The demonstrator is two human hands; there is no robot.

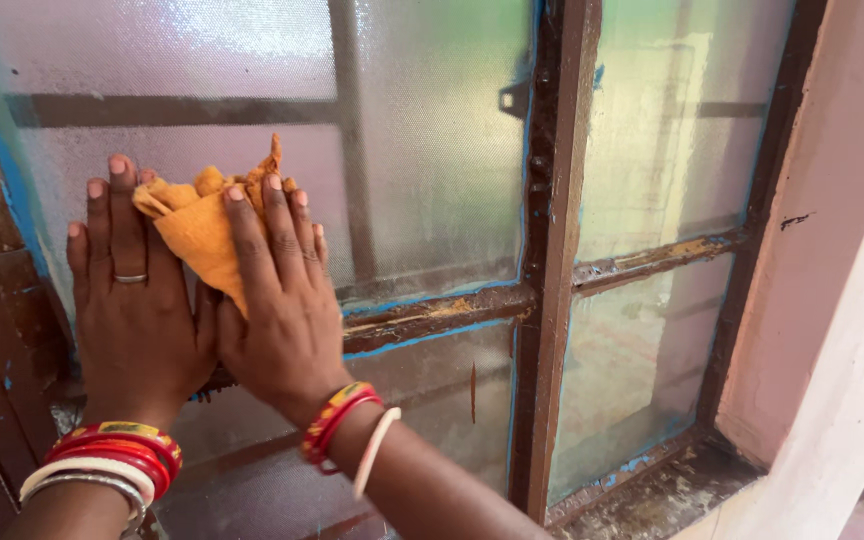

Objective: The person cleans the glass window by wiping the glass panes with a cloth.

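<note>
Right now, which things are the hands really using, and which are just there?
In use:
- orange cloth, pressed flat under both hands
- left hand, right hand
- frosted glass pane they press on

Just there:
- brown window frame with peeling paint
- right-side panes
- pink wall
- bangles on the wrists

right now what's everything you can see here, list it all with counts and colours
cloth: one, orange-yellow, crumpled against the frosted glass under both hands
window panes: four in view, frosted and pale, upper and lower on each side of the centre post
window frame: one, dark brown with worn patches and blue paint along the edges, around the panes
sill: one, grimy with flaking paint, under the lower right pane
wall: pale pink, right of the window
ring: one, silver, on a left-hand finger
bangles: several, red, gold and white, on both wrists
left hand: flat on the glass, fingertips touching the cloth
right hand: pressing the cloth to the glass
</note>
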